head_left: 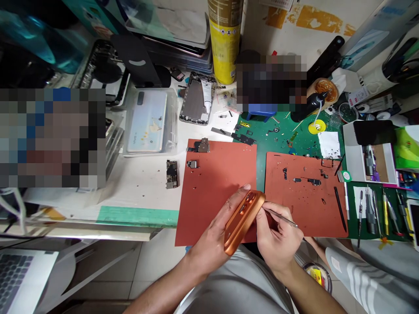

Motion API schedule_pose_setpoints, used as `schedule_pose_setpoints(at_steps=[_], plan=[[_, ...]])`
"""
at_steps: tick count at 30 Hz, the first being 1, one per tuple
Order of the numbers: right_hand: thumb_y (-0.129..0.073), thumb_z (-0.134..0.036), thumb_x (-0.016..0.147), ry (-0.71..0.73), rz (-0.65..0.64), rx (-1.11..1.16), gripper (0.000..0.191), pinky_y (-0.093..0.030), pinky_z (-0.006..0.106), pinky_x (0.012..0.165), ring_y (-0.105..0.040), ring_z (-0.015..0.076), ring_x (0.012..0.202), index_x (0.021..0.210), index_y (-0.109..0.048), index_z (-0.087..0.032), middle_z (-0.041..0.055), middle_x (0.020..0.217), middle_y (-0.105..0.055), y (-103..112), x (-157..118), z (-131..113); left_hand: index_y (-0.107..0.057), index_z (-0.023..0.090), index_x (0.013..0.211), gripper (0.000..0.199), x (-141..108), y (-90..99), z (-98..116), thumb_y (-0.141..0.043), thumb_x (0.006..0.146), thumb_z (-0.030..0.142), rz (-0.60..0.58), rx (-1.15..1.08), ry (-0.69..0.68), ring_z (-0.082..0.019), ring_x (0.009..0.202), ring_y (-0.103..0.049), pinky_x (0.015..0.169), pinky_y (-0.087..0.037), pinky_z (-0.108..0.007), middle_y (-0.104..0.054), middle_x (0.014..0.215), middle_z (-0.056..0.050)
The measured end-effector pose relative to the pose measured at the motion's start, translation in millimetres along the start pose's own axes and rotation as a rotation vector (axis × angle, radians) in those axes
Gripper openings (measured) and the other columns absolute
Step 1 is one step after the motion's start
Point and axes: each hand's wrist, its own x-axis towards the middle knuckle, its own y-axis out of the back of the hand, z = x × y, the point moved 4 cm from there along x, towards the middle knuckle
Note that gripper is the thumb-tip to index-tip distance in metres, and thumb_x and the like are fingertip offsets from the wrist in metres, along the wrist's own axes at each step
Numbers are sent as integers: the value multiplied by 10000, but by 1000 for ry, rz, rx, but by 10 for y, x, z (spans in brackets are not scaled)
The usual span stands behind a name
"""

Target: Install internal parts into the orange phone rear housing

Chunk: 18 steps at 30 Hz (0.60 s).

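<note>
My left hand (211, 237) is wrapped round an orange phone housing (242, 229), held tilted above the front of the red mat (212, 192). The camera openings sit near its upper end. A slim metal tool (284, 218) lies in the closed fingers of my right hand (278, 244); its tip is at the housing's upper right edge. Whether it is tweezers or a pry tool I cannot tell. A camera module (203, 145), a smaller metal part (192, 164) and a circuit board (171, 174) lie left of my hands.
A second red mat (304, 209) on the right carries small parts and a black stick (340, 209). Screwdrivers (370, 209) lie beyond it. A boxed phone (147, 126), an opened phone frame (196, 102) and a yellow can (224, 48) stand behind. Another person's leg (363, 270) is at the right.
</note>
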Motion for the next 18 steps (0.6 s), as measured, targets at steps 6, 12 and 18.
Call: schedule_pose_setpoints(at_steps=[6, 12, 18], plan=[[-730, -124, 999, 13, 0, 0, 126, -717, 255, 782, -856, 193, 796, 1066, -754, -229, 9, 944, -851, 4, 16, -7, -261, 365, 1752, 866, 11, 8, 12, -634, 1027, 74, -12, 29, 10, -295, 1630, -412, 1313, -466, -434, -346, 1796, -3], [-719, -100, 996, 26, -19, 13, 150, -707, 238, 804, -857, 185, 824, 1072, -742, -227, 3, 955, -849, 11, 30, -26, -251, 386, 1752, 876, -8, -5, -2, -633, 1027, 77, -9, 14, -7, -295, 1643, -394, 1324, -463, -448, -334, 1802, 8], [-703, -86, 1001, 32, -43, 3, 167, -691, 210, 833, -856, 166, 841, 1091, -729, -225, -1, 980, -851, -2, 18, -10, -266, 377, 1749, 818, -15, 1, -3, -582, 1055, 80, -17, 19, -32, -272, 1662, -359, 1347, -428, -436, -316, 1811, 13]])
